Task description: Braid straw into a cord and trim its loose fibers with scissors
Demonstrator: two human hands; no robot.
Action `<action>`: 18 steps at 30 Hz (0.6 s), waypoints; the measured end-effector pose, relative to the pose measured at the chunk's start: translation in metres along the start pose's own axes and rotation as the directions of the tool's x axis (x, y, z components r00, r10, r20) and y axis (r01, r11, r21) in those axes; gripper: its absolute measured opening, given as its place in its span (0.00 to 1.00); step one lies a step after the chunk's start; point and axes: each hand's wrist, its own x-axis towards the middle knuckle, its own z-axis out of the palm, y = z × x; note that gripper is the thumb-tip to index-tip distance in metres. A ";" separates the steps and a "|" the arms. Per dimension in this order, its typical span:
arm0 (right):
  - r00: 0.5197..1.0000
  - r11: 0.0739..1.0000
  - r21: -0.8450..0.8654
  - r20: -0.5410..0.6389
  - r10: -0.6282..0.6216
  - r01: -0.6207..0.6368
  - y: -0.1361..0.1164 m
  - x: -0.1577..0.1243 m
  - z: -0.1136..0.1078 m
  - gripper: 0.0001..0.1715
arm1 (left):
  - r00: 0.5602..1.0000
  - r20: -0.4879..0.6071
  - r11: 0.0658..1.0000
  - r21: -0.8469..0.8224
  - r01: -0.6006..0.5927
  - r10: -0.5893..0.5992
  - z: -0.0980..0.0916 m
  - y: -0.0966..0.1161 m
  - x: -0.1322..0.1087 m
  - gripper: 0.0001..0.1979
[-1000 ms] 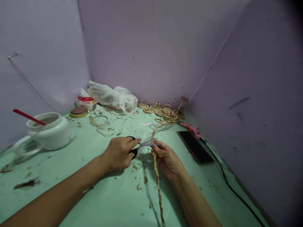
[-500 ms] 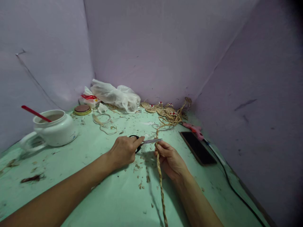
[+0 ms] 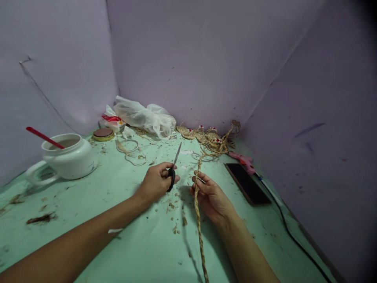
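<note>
In my left hand (image 3: 157, 181) is a pair of scissors (image 3: 173, 171) with black handles, the blades together and pointing up and away from me. My right hand (image 3: 213, 196) pinches a braided straw-coloured cord (image 3: 198, 210) between thumb and fingers. From the pinch, one end of the cord hangs toward the bottom edge; the other runs back to a pile of woven coils and loose strands (image 3: 215, 146) with red and white beads. The scissors are apart from the cord, to its left. Small brown clippings (image 3: 175, 228) lie on the table below my hands.
A white mug (image 3: 73, 159) with a red stick (image 3: 44, 137) stands at left. Behind are a round tin (image 3: 103, 134), a string loop (image 3: 129, 146) and a plastic bag (image 3: 144, 116). A phone (image 3: 247, 184) and pink glue gun (image 3: 244, 162) with a black cable (image 3: 282, 220) lie at right.
My left hand has turned the scissors from pointing right across the cord to pointing upward, away from it. My right hand keeps its pinch on the cord, nearly in place.
</note>
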 end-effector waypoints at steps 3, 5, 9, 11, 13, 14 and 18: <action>1.000 1.000 -0.021 0.006 0.010 -0.010 0.001 -0.001 0.001 0.16 | 0.995 0.099 0.999 -0.039 0.033 -0.029 0.003 0.003 -0.005 0.17; 1.000 0.999 -0.043 0.014 0.005 -0.005 0.003 -0.001 0.001 0.16 | 0.988 0.134 0.993 -0.080 0.083 -0.072 0.008 0.005 -0.009 0.17; 0.998 0.996 -0.083 0.059 -0.029 0.034 0.012 -0.001 0.000 0.14 | 0.966 0.162 0.949 -0.212 0.233 -0.201 0.026 0.009 -0.016 0.21; 0.997 0.993 -0.101 0.069 -0.047 0.054 0.014 0.000 0.000 0.13 | 0.956 0.134 0.922 -0.258 0.288 -0.261 0.034 0.011 -0.018 0.23; 0.997 0.992 -0.110 0.043 -0.062 0.066 0.015 0.001 -0.001 0.13 | 0.944 0.101 0.899 -0.288 0.331 -0.315 0.039 0.013 -0.020 0.22; 0.997 0.992 -0.105 0.020 -0.072 0.073 0.014 0.001 -0.001 0.13 | 0.937 0.101 0.887 -0.302 0.349 -0.334 0.039 0.014 -0.021 0.22; 0.996 0.997 -0.039 -0.050 -0.069 0.067 0.010 0.002 -0.001 0.15 | 0.916 0.213 0.852 -0.342 0.397 -0.341 0.037 0.016 -0.026 0.20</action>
